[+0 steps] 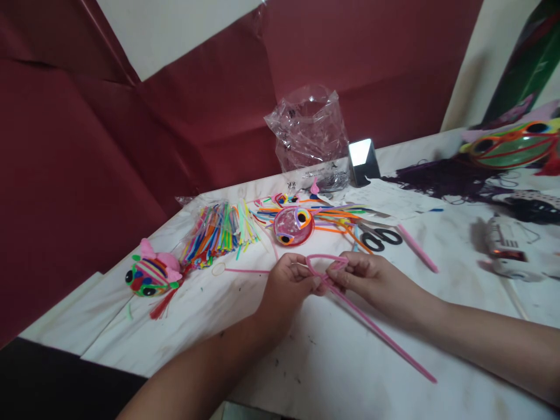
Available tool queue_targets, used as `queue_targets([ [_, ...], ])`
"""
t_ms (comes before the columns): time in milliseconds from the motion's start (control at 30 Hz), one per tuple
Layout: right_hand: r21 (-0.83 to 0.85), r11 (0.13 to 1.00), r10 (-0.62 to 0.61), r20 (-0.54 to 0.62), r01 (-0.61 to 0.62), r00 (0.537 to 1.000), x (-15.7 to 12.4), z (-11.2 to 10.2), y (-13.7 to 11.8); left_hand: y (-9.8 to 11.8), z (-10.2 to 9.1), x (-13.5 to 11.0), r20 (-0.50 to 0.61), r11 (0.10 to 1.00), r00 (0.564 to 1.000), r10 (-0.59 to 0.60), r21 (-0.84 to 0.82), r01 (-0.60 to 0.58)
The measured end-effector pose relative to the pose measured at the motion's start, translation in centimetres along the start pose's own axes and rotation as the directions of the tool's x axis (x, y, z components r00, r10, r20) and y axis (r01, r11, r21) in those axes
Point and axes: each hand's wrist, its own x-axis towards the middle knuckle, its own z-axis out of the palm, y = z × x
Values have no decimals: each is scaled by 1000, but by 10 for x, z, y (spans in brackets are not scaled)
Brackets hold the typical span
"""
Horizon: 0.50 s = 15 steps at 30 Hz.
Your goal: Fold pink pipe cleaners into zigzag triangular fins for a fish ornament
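My left hand (291, 286) and my right hand (371, 280) meet at the middle of the white table (332, 361). Both are closed in a pinch on a pink pipe cleaner (380, 335). It is bent into a loop between my fingers, and its long tail runs down to the right across the table. A second pink stem lies to the left of my left hand.
A red round craft face (293, 225) and loose coloured stems lie behind my hands. Black scissors (381, 238) sit to the right, a bundle of coloured sticks (219, 230) and a finished fish toy (151, 275) to the left. A glue gun (507, 254) lies far right, a plastic bag (308, 128) at the back.
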Motion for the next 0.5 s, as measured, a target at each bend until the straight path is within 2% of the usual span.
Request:
queue_targets([
  [200,-23,994,104,19,-104,994,1,3,9,3,2,0,-9,998,1000,14,58,-14],
  [400,-11,995,98,51,-98,994,0,2,7,-2,-1,1,8,989,997,80,121,-81],
  [500,-30,999,45,111,-42,993,-1,2,3,0,-4,3,31,996,999,38,83,-40],
])
